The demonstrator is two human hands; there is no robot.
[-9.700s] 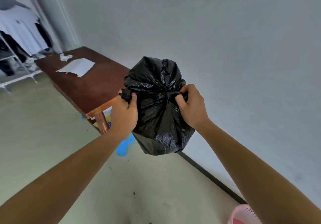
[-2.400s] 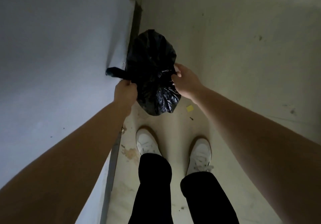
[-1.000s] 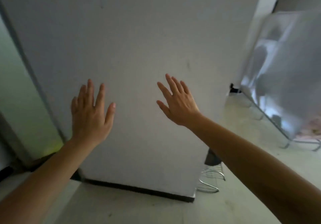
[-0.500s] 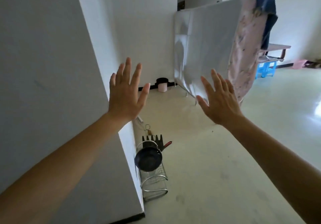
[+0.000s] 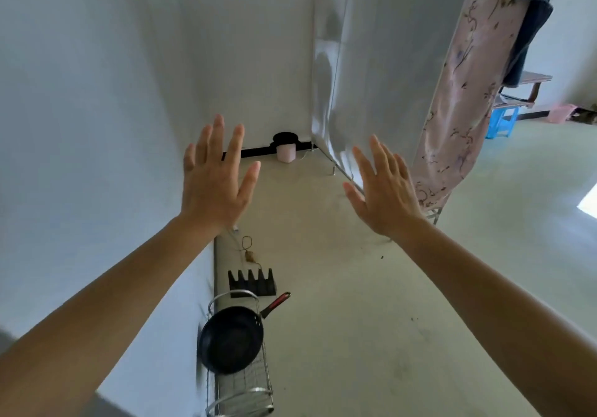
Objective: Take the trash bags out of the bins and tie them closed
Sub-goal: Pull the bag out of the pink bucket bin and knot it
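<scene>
Bin (image 5: 286, 155) far beyond left hand (image 5: 214, 190), right hand (image 5: 387, 201)

Pale pink bin (image 5: 286, 155) upright by wall — black bag (image 5: 285, 137) inside

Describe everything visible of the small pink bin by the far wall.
The small pale-pink bin stands upright on the floor against the far wall's black skirting, beside a corner of the grey-covered rack. It looks like smooth plastic, roughly round. A black trash bag lines it, folded over the rim. The left hand and right hand, both open, are clear of it. Contents are hidden.
</scene>
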